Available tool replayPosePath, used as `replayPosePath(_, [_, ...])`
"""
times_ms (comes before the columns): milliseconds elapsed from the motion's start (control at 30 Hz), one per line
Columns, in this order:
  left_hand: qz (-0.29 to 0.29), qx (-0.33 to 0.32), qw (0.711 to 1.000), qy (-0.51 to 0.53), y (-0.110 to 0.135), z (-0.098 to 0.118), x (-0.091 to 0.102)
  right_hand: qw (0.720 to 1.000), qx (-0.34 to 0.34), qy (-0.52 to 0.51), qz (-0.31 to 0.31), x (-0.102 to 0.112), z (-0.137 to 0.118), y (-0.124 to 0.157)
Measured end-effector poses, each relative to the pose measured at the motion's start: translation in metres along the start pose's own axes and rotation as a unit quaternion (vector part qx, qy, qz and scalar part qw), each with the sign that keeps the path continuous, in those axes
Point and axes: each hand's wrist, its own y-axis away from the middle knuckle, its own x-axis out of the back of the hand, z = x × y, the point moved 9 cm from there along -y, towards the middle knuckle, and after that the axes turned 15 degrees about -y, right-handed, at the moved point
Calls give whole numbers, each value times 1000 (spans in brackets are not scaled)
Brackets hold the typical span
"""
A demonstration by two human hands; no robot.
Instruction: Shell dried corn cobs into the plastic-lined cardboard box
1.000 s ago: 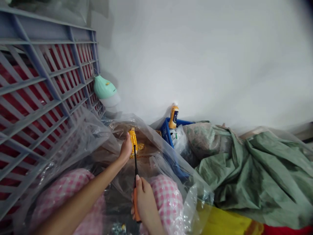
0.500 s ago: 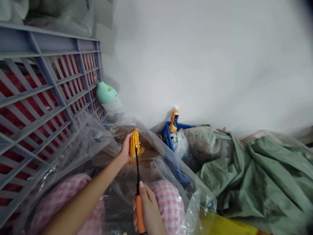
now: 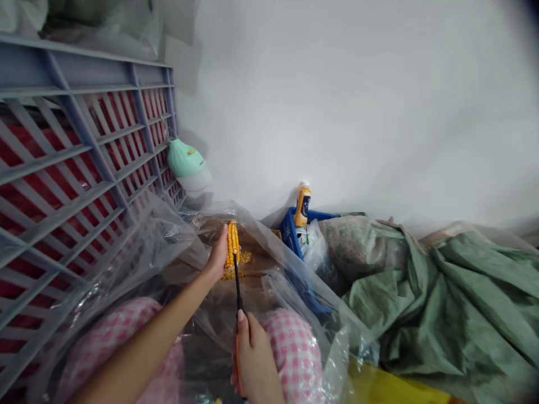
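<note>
My left hand (image 3: 217, 258) grips a yellow corn cob (image 3: 232, 244) and holds it upright over a clear plastic sheet (image 3: 269, 269). Loose kernels (image 3: 244, 259) lie in a small heap just beside the cob. My right hand (image 3: 254, 359) is closed round the orange handle of a thin black-shafted tool (image 3: 238, 286). The tool's tip rests against the lower part of the cob. Pink checked cloth (image 3: 295, 353) over my knees shows under the plastic.
A grey-blue slatted crate (image 3: 76, 146) with red contents rises on the left. A mint-green lamp (image 3: 185, 163) hangs from it. By the white wall, a blue basket (image 3: 292, 227) holds an orange bottle (image 3: 302, 203). Green woven sacks (image 3: 446, 303) are heaped on the right.
The view has tilted up slightly. My left hand has turned the cob a little, and the tool's tip has stayed against its lower part.
</note>
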Motion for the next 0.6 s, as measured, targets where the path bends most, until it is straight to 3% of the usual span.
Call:
replayPosePath(133, [31,-25,999,-1,-3,-1,7,986,-89,-118,-72,-4,1,3])
replayPosePath(233, [41,-23,999,-16,-6,-4,9,976,-95,-165,-108,-7,-2,3])
replayPosePath(333, [38,-20,999,-17,-8,-7,8,997,-28,-54,-41,1,-4,-4])
replayPosePath(400, [44,-20,999,-18,-9,-7,9,999,15,31,6,5,-7,-7])
replayPosePath(467, [55,-17,998,-30,-9,-8,11,998,25,54,19,4,-8,-7])
replayPosePath(533, [59,-11,997,-48,-9,-8,11,1000,-15,-6,-9,0,-6,-6])
replayPosePath(600, [61,-7,996,-61,-9,-8,11,987,-75,-129,-63,-8,-5,-2])
